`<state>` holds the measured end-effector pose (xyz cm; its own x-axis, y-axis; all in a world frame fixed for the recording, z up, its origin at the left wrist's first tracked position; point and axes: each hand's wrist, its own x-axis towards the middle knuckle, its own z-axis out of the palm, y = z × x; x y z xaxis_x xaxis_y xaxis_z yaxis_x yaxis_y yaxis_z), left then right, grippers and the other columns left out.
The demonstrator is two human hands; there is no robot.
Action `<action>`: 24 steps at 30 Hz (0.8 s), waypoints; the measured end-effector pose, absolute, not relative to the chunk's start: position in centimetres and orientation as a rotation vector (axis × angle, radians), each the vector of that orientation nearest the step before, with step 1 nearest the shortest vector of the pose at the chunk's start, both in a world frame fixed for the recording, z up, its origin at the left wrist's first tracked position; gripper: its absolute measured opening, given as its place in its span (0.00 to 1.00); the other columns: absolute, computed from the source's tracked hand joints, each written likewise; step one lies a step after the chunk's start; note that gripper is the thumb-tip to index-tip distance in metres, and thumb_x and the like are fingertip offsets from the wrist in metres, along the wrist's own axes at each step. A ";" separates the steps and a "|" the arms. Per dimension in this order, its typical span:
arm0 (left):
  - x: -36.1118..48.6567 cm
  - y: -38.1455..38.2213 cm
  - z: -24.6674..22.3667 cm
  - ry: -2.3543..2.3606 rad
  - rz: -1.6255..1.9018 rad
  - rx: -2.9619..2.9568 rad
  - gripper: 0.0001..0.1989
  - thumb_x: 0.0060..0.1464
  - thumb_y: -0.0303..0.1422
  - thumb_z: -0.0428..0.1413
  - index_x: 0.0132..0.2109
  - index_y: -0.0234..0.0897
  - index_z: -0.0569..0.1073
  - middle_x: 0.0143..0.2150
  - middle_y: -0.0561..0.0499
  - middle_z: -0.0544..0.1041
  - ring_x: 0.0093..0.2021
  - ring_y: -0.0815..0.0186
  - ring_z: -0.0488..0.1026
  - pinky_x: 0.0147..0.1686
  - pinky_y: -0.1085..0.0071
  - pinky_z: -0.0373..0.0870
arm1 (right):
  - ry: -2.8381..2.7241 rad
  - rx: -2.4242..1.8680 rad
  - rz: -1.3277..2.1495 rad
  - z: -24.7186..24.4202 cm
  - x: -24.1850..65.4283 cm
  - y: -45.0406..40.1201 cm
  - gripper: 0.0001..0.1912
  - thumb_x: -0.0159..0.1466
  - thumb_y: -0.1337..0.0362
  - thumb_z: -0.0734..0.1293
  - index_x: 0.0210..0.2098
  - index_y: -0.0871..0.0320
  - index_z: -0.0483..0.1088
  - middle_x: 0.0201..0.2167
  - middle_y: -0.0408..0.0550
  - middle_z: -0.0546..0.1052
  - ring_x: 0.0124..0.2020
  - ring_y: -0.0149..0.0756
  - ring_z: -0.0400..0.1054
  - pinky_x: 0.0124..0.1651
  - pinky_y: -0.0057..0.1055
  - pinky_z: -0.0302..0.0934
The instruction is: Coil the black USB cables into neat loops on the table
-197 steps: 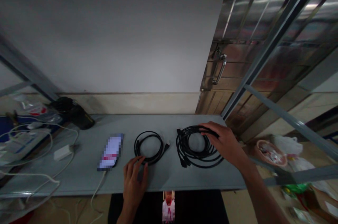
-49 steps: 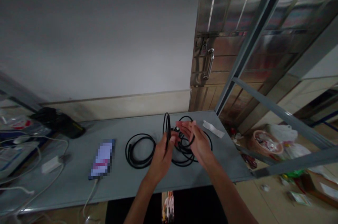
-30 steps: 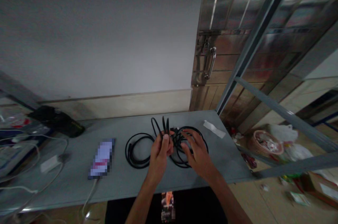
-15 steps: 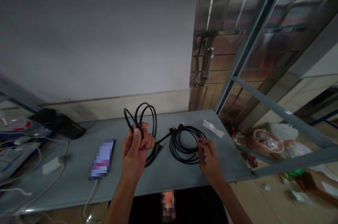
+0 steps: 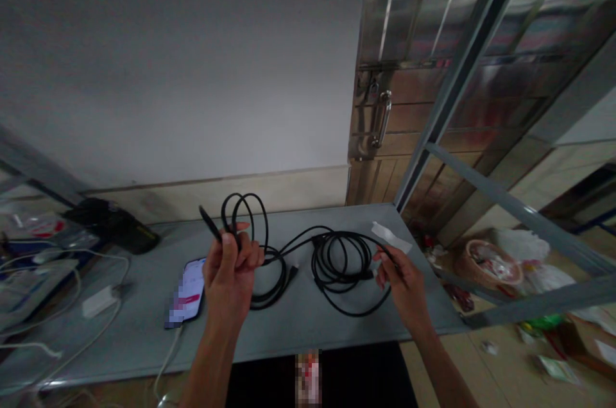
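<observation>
Loops of black cable point(image 5: 265, 215) stand up out of my left hand point(image 5: 230, 273), whose fingers are closed round them above the grey table. Another black coil point(image 5: 315, 270) lies on the tabletop, with strands running between it and the cable on the left. My right hand point(image 5: 402, 276) pinches a strand at the right side of that coil. A dark connector point(image 5: 292, 272) rests on the table between the two hands. Just left of my left hand lies a phone point(image 5: 191, 286) with its screen lit and a white cord plugged in.
The grey metal table point(image 5: 289, 337) backs onto a wall. A white charger point(image 5: 99, 301), cords and a black bag point(image 5: 113, 225) sit at left. A white strip point(image 5: 391, 236) lies near the back right corner. Beyond the metal frame point(image 5: 452, 93) stand a basket point(image 5: 491, 263) and plastic bags.
My left hand has moved left with its loops, toward the phone. My right hand has shifted right, drawing a strand out of the coil, which now spreads wider and looser.
</observation>
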<state>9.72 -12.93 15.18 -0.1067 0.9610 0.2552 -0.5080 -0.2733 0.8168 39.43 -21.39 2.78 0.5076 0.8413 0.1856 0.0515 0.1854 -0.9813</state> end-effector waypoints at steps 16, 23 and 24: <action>9.3 -11.9 13.9 0.773 1.598 0.876 0.24 0.57 0.49 0.76 0.51 0.38 0.84 0.33 0.53 0.81 0.32 0.65 0.78 0.35 0.68 0.80 | -0.556 -1.030 0.878 11.6 41.0 -25.6 0.22 0.67 0.45 0.80 0.52 0.52 0.83 0.26 0.33 0.63 0.16 0.19 0.45 0.16 0.17 0.43; 10.7 -13.0 14.1 0.744 1.493 0.971 0.22 0.61 0.50 0.73 0.51 0.39 0.83 0.33 0.54 0.81 0.31 0.66 0.79 0.35 0.69 0.78 | -0.583 -1.002 0.851 12.4 39.4 -26.4 0.19 0.68 0.46 0.80 0.50 0.52 0.83 0.26 0.36 0.67 0.17 0.21 0.50 0.16 0.18 0.47; 11.2 -13.4 14.0 0.738 1.457 0.993 0.21 0.63 0.50 0.72 0.52 0.39 0.83 0.33 0.53 0.81 0.31 0.65 0.79 0.34 0.69 0.77 | -0.643 -1.019 0.841 12.2 38.5 -26.3 0.18 0.70 0.47 0.78 0.50 0.52 0.83 0.28 0.39 0.71 0.19 0.24 0.56 0.17 0.19 0.51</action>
